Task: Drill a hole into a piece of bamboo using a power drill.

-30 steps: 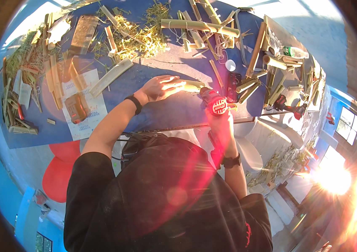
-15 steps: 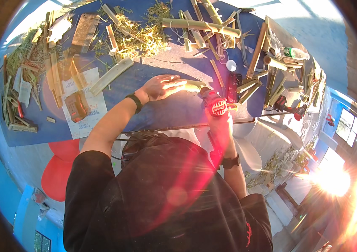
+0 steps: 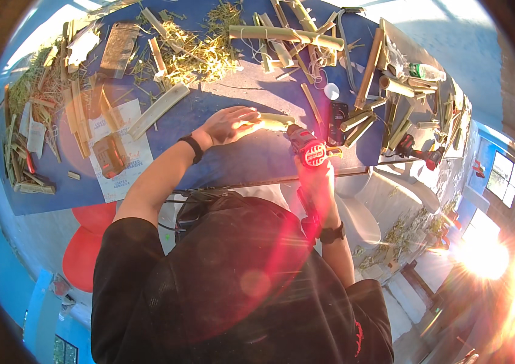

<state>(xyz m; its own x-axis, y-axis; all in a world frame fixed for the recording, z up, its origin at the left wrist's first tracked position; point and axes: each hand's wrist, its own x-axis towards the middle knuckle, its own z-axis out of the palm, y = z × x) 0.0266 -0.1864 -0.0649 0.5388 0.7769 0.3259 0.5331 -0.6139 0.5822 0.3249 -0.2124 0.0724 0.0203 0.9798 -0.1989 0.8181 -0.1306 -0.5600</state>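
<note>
A short piece of bamboo (image 3: 277, 121) lies on the blue table, pinned by my left hand (image 3: 227, 126), whose fingers bend over its left end. In my right hand (image 3: 319, 185) is a red and black power drill (image 3: 313, 151), gripped by its handle at the table's near edge. The drill's front end points away from me and meets or nearly meets the bamboo's right end; whether a bit is in the bamboo I cannot tell. Just right of the drill lies a small yellow thing (image 3: 334, 151), partly hidden behind it.
A phone (image 3: 338, 123) and a thin bamboo strip (image 3: 311, 103) lie beyond the drill. A second drill (image 3: 418, 151) rests at the right among bamboo offcuts. A long bamboo tube (image 3: 288, 36), shavings (image 3: 206, 60), and a printed sheet (image 3: 139, 151) under a brown block (image 3: 109, 156) are also on the table.
My left hand's fingers have drawn in slightly on the bamboo, showing more of it. The view has shifted a little; the drill stays at the bamboo's right end.
</note>
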